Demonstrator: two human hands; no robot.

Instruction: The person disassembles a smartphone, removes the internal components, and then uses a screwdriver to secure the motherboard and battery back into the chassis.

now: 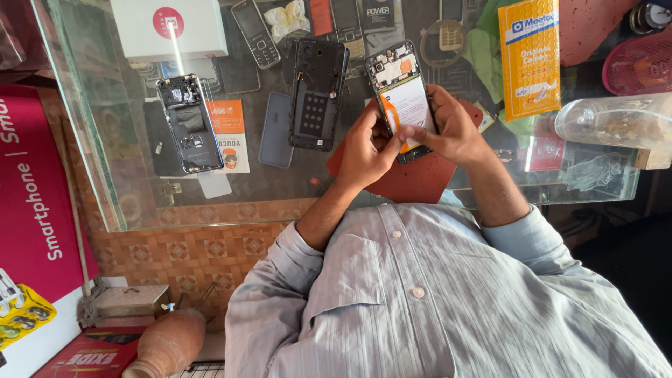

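We hold an opened smartphone (404, 99) just above the red mat (413, 178) on the glass tabletop (91, 161), our left hand (369, 150) closed around its lower left edge and our right hand (453, 129) around the right edge, thumb pressing the pale battery. It looks light, stiff and fragile, best gripped by its frame edges. Beyond lie a black back cover (318, 94) and another stripped phone (189, 122).

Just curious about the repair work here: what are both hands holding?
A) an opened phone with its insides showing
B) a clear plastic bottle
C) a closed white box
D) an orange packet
A: the left hand and right hand grip an opened phone whose battery and circuit board show.
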